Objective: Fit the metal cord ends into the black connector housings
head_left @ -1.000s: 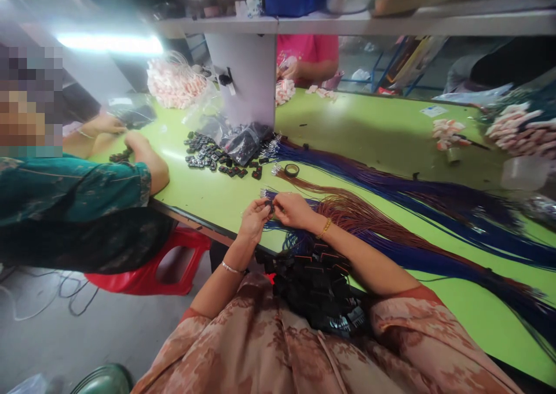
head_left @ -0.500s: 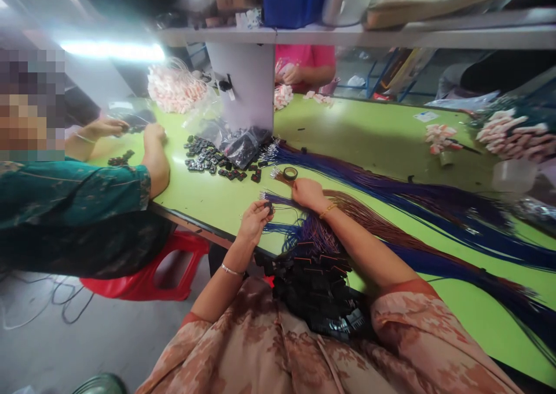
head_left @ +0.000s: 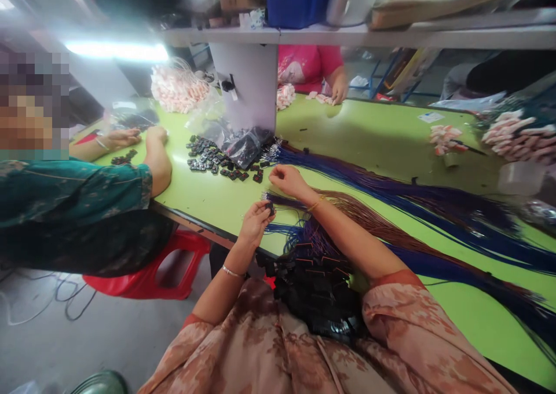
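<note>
"Left hand (head_left: 253,225): how many black blocks (head_left: 270,208)?"
"One. The heap (head_left: 204,154) on the worktop (head_left: 212,200) is too crowded to count."
"And red stools (head_left: 130,284)?"
"One."
"Blue bins (head_left: 297,3)?"
"One."
"Pink shirts (head_left: 306,69)?"
"One."

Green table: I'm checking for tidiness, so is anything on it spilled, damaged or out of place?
Only the black pieces scattered beside the plastic bag look untidy, unlike the wires in long bundles; no damage shows.

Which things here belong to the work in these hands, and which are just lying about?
Seemingly in use:
small black piece, in the left hand
brown wires, near the right hand
blue wires
piled black pieces

Seemingly apart:
blue bin
pale pink-white bundle
red stool
</note>
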Demonstrator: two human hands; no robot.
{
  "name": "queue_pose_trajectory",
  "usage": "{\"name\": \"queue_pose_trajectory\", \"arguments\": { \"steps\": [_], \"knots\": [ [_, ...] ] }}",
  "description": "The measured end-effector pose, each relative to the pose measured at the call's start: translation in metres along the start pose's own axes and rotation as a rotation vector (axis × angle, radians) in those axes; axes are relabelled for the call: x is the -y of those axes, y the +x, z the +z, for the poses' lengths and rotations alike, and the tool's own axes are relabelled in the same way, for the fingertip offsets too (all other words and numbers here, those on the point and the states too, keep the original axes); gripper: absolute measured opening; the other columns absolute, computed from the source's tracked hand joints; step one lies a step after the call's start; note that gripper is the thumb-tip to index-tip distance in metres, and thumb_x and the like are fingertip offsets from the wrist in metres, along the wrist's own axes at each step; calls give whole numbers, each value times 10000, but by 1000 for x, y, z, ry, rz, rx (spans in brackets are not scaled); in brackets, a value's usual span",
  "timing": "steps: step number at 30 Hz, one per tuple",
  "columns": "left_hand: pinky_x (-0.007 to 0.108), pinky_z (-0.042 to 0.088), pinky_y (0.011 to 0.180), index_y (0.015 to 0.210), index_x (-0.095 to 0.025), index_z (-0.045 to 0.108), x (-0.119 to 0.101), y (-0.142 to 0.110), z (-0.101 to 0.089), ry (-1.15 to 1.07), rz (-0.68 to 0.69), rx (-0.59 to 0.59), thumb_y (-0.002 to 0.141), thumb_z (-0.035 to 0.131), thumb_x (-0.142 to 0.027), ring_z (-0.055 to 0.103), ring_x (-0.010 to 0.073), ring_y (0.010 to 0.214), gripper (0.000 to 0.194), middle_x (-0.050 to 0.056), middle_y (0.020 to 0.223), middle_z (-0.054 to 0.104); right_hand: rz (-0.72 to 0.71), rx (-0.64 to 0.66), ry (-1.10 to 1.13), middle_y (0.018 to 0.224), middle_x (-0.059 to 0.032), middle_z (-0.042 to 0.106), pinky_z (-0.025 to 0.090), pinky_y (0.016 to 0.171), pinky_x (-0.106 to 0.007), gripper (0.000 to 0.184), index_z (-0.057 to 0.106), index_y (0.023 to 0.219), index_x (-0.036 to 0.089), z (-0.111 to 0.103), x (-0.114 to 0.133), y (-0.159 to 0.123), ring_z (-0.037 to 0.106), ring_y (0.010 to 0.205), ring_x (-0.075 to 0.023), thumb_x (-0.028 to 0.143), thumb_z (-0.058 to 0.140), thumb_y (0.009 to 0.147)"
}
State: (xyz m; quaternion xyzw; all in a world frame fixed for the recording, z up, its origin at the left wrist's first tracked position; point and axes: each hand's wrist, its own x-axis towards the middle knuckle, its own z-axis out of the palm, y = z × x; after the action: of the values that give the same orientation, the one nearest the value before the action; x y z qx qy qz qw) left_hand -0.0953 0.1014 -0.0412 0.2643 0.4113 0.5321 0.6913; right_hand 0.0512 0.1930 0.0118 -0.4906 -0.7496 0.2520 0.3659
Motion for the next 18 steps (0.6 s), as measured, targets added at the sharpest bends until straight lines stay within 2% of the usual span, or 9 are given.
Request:
{"name": "queue_pose_trajectory", "arguments": {
  "steps": [3, 6, 12, 18],
  "knots": [
    [289, 476, 809, 940, -161, 583, 1, -1, 0, -28, 20, 7, 650, 761, -169, 629, 115, 781, 340, 17, 857, 641, 1, 48, 130, 620, 16, 549, 341, 574, -215, 155, 598, 692, 140, 0, 5, -12, 439, 583, -94, 264, 513, 729],
    [288, 475, 820, 950, -165, 577, 2, -2, 1, -43, 27, 10, 666, 756, -176, 626, 113, 796, 336, 19, 872, 643, 49, 92, 165, 587, 32, 519, 320, 537, -208, 152, 601, 686, 139, -2, 3, -33, 412, 549, -84, 272, 533, 710],
    [284, 474, 817, 948, -154, 579, 0, -1, 1, -55, 5, 23, 701, 731, -159, 624, 111, 790, 290, 30, 876, 647, 9, 89, 57, 546, 53, 474, 274, 515, -208, 112, 594, 657, 148, -3, 0, -65, 363, 504, -70, 251, 562, 689],
    [302, 472, 843, 946, -146, 594, -1, -1, 1, -59, 6, 32, 721, 712, -142, 625, 116, 794, 253, 35, 864, 647, -46, 98, -75, 580, 31, 519, 247, 515, -222, 125, 605, 673, 159, 3, 0, -68, 389, 516, -82, 272, 575, 717]
  ]
}}
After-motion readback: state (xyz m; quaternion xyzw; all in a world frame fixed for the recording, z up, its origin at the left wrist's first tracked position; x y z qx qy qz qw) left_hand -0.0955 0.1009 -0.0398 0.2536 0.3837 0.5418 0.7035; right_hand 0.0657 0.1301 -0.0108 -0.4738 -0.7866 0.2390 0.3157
